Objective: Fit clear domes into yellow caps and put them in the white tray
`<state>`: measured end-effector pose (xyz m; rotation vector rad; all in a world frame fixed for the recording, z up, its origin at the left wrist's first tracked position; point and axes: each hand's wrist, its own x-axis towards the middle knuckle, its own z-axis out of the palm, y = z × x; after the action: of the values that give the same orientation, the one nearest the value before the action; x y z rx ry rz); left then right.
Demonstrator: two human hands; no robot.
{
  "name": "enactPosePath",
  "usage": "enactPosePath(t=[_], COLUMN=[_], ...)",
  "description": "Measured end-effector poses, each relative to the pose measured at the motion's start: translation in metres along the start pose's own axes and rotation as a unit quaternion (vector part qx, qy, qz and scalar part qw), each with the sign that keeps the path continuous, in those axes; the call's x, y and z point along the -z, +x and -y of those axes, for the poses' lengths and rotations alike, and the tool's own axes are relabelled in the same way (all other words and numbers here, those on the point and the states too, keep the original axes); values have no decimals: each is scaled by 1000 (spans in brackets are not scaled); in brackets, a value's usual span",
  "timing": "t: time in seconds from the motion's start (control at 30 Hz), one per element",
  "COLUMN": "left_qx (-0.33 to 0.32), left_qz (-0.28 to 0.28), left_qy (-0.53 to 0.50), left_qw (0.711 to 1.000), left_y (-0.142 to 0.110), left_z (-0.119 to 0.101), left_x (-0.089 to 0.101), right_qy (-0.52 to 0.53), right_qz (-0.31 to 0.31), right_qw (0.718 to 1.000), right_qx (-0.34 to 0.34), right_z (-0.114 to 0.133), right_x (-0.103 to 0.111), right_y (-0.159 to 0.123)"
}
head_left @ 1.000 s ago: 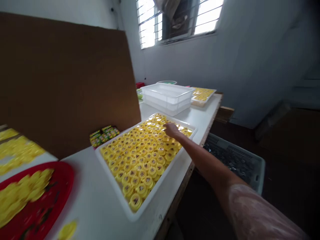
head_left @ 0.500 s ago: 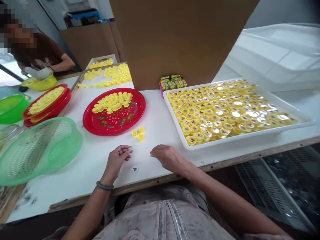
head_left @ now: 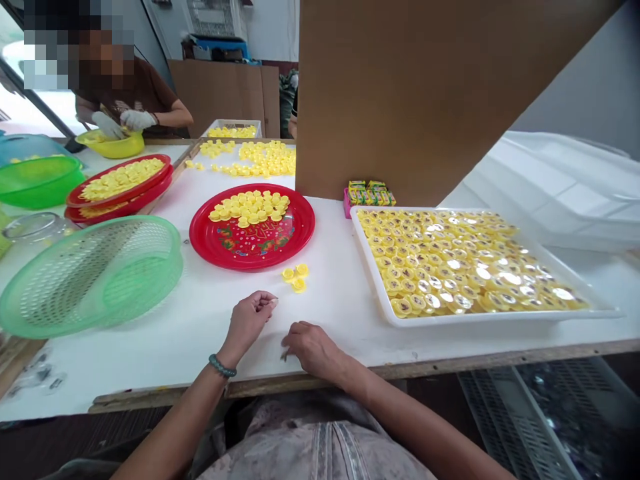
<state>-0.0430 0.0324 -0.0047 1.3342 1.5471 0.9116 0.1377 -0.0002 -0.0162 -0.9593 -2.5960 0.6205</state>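
Yellow pieces (head_left: 430, 267) cover most of the white tray (head_left: 500, 321).

My feed blows out white past the table's (head_left: 340, 267) far left corner; glare spots the caps (head_left: 453, 264) at right, and below the front edge it's dim.

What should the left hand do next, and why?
Probably reach forward for one of the three loose yellow pieces. They lie just beyond the left hand, nearer than the yellow pile on the red plate. Its fingertips are drawn together, though; I can't tell whether they pinch something small.
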Motion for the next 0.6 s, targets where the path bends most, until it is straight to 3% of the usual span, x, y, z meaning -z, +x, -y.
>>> enactPosePath(t=[0.17,0.27,0.43,0.6], left_qx=[33,64,76,70], left_qz=[45,43,31,29], left_qy=[25,14,-9,-37], left_qw=[998,997,997,996], left_y=[-9,-16,-20,-19], left_z=[-2,2,10,10], left_x=[-11,-10,-1,-5], right_qy=[80,109,102,-1], right_qz=[-80,-124,-54,23], right_qw=[988,977,993,999], right_qx=[-104,-137,-41,40], right_z=[-9,-14,-7,5], right_x=[2,12,26,16], right_y=[-12,-18,-19,-4])
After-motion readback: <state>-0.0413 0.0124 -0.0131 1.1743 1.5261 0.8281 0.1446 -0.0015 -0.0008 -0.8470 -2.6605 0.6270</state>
